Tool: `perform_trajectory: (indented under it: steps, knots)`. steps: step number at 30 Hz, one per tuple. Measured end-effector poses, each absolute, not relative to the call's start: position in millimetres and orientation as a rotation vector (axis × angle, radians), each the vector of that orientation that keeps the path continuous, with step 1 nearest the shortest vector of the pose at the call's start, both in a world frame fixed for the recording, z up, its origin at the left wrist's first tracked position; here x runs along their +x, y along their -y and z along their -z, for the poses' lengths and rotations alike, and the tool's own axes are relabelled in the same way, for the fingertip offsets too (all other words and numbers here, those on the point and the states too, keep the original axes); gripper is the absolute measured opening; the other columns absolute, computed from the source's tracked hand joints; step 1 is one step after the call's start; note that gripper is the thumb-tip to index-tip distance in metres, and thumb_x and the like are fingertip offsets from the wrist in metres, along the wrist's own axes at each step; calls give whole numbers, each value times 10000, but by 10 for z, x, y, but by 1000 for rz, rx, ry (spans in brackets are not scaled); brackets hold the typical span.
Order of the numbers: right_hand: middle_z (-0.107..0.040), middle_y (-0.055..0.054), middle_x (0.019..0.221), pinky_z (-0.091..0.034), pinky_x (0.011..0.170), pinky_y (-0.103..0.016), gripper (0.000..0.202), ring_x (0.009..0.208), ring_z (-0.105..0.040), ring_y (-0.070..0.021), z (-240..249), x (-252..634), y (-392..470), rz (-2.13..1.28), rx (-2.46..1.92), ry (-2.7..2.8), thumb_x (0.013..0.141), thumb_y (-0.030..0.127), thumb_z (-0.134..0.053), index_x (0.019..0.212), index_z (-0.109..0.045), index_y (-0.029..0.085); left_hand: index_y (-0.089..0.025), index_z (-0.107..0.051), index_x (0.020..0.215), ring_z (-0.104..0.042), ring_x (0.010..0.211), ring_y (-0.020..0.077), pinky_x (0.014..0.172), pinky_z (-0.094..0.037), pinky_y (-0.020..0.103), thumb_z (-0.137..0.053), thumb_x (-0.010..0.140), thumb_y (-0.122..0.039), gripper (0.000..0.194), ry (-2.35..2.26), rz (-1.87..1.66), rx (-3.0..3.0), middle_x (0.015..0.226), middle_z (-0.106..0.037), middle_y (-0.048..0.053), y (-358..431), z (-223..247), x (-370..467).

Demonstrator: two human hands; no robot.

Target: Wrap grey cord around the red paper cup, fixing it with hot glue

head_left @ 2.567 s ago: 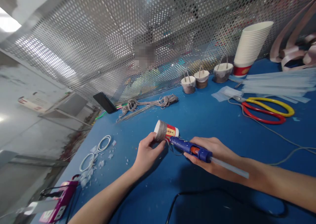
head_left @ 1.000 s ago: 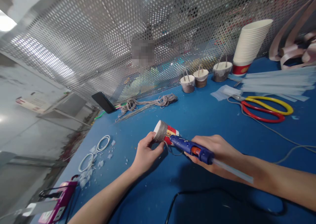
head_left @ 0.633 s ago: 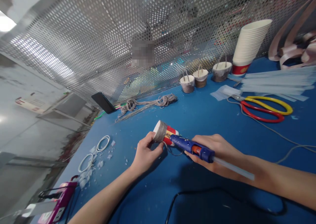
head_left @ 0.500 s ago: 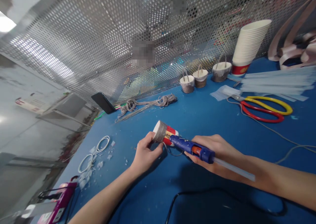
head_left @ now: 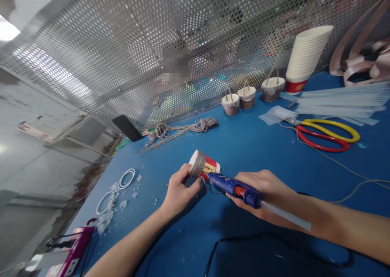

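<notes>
My left hand is closed on a paper cup that lies tilted on its side. Grey-brown cord is wound around the cup near its rim, and the red printed part shows beyond the winding. A loose length of that cord hangs below the cup. In my right hand is a blue hot glue gun, gripped with its nozzle at the cup beside the wound cord. A clear glue stick sticks out of the gun's back end.
Scissors, pale strips and stacked paper cups are at the right. Cord-wrapped cups stand along the perforated metal screen. A cord bundle, phone, white rings and purple power strip lie left. A black cable crosses the front.
The glue gun's nozzle has shifted slightly down and left along the cup, and my right hand has moved with it. My left hand keeps its hold on the cup.
</notes>
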State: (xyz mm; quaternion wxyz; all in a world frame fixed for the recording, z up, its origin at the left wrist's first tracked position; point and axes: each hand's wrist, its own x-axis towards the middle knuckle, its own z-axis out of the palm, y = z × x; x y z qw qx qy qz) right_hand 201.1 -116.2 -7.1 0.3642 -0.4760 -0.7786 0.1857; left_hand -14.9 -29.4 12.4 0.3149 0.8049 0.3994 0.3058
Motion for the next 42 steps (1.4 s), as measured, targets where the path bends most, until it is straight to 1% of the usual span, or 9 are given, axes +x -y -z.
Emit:
perform_trajectory:
  steps: [3,9,14,17,23,28,31,35,42]
  knots:
    - [-612,3,631,-305,482,-240,16,529,-569,-125,71,1995,1189,-471,-1248,2076,775,185,-540,760,-544,181,-151,-595,760,-517,664,129,624,-430,236,-555,729,-175,56,-1059,-795,2127,715,-580,13,297,-127,-147]
    - [-615,-4,649,-319,502,-240,22,559,-585,-130,80,2007,1172,-456,-1243,2053,788,193,-540,770,-538,180,-155,-596,750,-525,667,133,630,-436,236,-565,720,-167,45,-1067,-808,2123,714,-584,14,300,-133,-148]
    - [-609,-12,628,-305,482,-238,110,512,-558,-119,86,2028,1155,-462,-1255,1977,826,247,-515,753,-532,166,-153,-591,734,-513,652,127,622,-431,233,-559,725,-158,34,-1053,-822,2135,698,-573,7,295,-122,-153]
    - [-608,-11,637,-298,492,-240,76,541,-566,-123,69,2017,1174,-463,-1253,2017,815,220,-516,759,-532,171,-153,-594,738,-522,664,130,633,-434,236,-563,728,-163,34,-1044,-823,2122,710,-579,10,294,-107,-156]
    - [-586,2,613,-254,466,-249,79,483,-502,-104,61,1981,1202,-461,-1211,2076,780,187,-520,703,-504,182,-147,-607,769,-536,680,139,639,-445,245,-568,736,-176,59,-1066,-800,2111,737,-603,23,305,-103,-156]
    - [-603,-5,624,-284,477,-243,66,514,-548,-120,77,1999,1177,-416,-1246,2043,796,209,-515,737,-525,179,-152,-603,749,-525,666,135,628,-434,239,-570,720,-168,47,-1069,-820,2110,720,-592,15,302,-115,-154]
    - [-610,-11,616,-307,471,-233,135,501,-550,-116,50,2010,1147,-431,-1251,1971,830,266,-499,741,-540,174,-155,-600,730,-516,652,131,623,-427,235,-567,710,-166,41,-1072,-817,2103,698,-578,8,301,-131,-147]
    - [-603,-10,588,-301,442,-225,216,457,-519,-105,9,2013,1120,-465,-1306,1906,842,334,-490,704,-542,177,-155,-600,726,-517,654,131,627,-424,234,-570,693,-172,48,-1080,-810,2070,694,-577,8,303,-153,-134]
    - [-601,-15,590,-338,468,-221,186,485,-544,-114,-8,2018,1145,-473,-1231,1963,836,290,-493,705,-542,167,-154,-597,727,-528,653,132,620,-435,231,-564,683,-144,56,-1041,-826,2097,697,-587,9,300,-156,-134]
